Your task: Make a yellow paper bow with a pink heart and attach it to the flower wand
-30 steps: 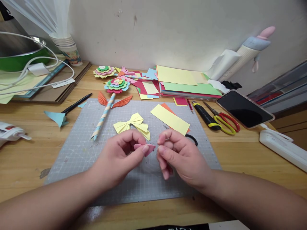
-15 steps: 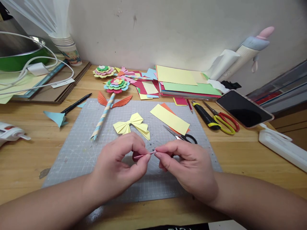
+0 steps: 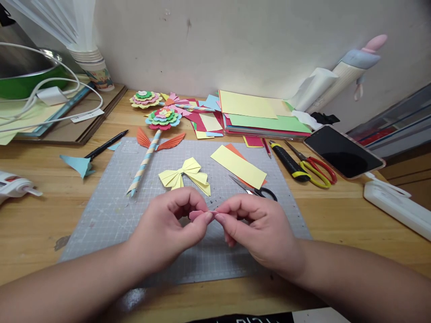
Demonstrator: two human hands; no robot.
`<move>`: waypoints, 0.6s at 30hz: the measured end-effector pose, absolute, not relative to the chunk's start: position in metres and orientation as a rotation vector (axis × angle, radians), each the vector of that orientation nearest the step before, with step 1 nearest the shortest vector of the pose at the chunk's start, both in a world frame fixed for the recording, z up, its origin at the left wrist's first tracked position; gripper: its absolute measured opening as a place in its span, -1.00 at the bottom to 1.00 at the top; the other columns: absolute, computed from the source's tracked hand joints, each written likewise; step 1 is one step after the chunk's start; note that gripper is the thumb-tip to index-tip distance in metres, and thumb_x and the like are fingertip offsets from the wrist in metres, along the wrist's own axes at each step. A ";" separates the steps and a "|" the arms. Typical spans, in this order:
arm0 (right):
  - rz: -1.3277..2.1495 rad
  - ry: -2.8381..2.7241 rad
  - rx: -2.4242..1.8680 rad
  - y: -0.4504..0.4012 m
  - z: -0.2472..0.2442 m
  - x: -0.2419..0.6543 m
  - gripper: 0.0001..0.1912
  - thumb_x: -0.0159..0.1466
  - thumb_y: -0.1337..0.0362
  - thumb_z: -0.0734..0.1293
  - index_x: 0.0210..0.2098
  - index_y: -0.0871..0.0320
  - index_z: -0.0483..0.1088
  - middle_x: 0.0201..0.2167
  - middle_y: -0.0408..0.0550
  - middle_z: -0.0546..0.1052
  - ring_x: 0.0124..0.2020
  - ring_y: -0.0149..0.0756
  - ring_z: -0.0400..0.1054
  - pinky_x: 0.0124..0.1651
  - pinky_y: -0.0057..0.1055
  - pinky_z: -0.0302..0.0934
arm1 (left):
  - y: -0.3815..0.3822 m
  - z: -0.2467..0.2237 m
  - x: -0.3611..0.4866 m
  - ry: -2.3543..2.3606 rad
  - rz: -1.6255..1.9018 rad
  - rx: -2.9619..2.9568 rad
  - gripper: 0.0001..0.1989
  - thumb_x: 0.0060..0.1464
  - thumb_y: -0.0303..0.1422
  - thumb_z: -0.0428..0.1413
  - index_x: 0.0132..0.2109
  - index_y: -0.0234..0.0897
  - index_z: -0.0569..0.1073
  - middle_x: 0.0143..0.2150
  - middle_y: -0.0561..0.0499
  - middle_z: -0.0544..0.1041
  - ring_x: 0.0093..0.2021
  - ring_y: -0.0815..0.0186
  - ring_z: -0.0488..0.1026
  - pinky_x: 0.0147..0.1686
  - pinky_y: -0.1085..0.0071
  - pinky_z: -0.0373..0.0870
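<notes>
Between the fingertips of both hands is a small pink paper piece [image 3: 195,215], mostly covered by the fingers. My left hand [image 3: 177,224] pinches it from the left, and my right hand [image 3: 257,231] pinches its right end. Both hands are over the grey cutting mat [image 3: 111,224]. Just beyond them lies a folded yellow paper bow [image 3: 185,174]. Black-handled scissors [image 3: 266,194] lie behind my right hand, beside a yellow paper strip [image 3: 239,166] resting on orange paper.
A striped paper stick [image 3: 144,163] with a layered flower lies at the mat's left. Paper stacks [image 3: 249,105] stand by the wall. A cutter [image 3: 289,161], pliers [image 3: 314,168] and phone [image 3: 343,150] are right; a glue gun [image 3: 15,186] is left.
The pink piece has turned, so more of its flat face shows at my left fingertips. My right fingertips have shifted slightly; both hands still pinch the piece.
</notes>
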State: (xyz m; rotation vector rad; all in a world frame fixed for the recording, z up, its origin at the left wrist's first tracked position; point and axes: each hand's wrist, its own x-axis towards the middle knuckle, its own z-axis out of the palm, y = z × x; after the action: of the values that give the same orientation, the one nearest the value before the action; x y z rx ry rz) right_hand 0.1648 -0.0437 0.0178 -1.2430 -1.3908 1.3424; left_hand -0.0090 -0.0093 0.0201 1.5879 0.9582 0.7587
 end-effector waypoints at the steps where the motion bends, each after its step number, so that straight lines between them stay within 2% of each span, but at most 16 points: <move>1: 1.425 -1.341 -1.246 -0.042 0.018 0.165 -0.88 0.19 0.25 0.34 -0.44 0.16 0.40 -0.69 -0.25 0.37 -0.70 -0.52 0.21 -0.65 -0.55 0.14 | -0.008 0.021 -0.008 0.971 0.721 1.530 -0.85 0.03 -0.38 0.13 -0.46 -0.27 0.35 -0.55 0.15 0.27 -0.52 0.44 0.22 -0.52 0.50 0.19; 4: 1.629 -1.232 -1.241 -0.038 0.018 0.165 -0.83 0.17 0.21 0.36 -0.45 0.15 0.35 -0.74 -0.31 0.33 -0.75 -0.54 0.17 -0.67 -0.57 0.14 | -0.004 0.021 -0.008 0.979 0.593 1.341 -0.79 -0.01 -0.28 0.17 -0.47 -0.28 0.35 -0.58 0.15 0.29 -0.56 0.45 0.20 -0.56 0.51 0.16; 7: 1.733 -1.174 -1.201 -0.034 0.015 0.168 -0.80 0.22 0.16 0.31 -0.40 0.17 0.35 -0.67 -0.25 0.41 -0.72 -0.53 0.24 -0.64 -0.57 0.15 | 0.000 0.017 -0.009 0.953 0.530 1.170 -0.74 0.00 -0.22 0.19 -0.46 -0.29 0.34 -0.58 0.14 0.35 -0.58 0.46 0.23 -0.56 0.51 0.17; 11: 1.700 -1.154 -1.192 -0.033 0.013 0.170 -0.78 0.30 0.15 0.24 -0.35 0.16 0.35 -0.61 -0.22 0.45 -0.70 -0.53 0.30 -0.63 -0.58 0.11 | 0.003 0.013 -0.010 0.928 0.563 1.057 -0.71 0.00 -0.21 0.21 -0.45 -0.30 0.32 -0.58 0.15 0.36 -0.60 0.49 0.22 -0.58 0.54 0.12; 18: 1.693 -1.228 -1.217 -0.033 0.012 0.167 -0.78 0.23 0.14 0.32 -0.41 0.17 0.34 -0.61 -0.23 0.42 -0.69 -0.54 0.27 -0.62 -0.58 0.14 | 0.005 0.013 -0.009 0.931 0.527 1.086 -0.72 -0.01 -0.21 0.20 -0.48 -0.30 0.33 -0.59 0.13 0.36 -0.61 0.47 0.23 -0.59 0.52 0.13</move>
State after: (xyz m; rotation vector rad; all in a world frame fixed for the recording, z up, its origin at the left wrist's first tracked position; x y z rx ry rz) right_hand 0.1671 -0.0331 0.0123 -1.2170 -1.2276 1.6933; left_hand -0.0095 0.0046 0.0125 1.0858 0.9315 0.5266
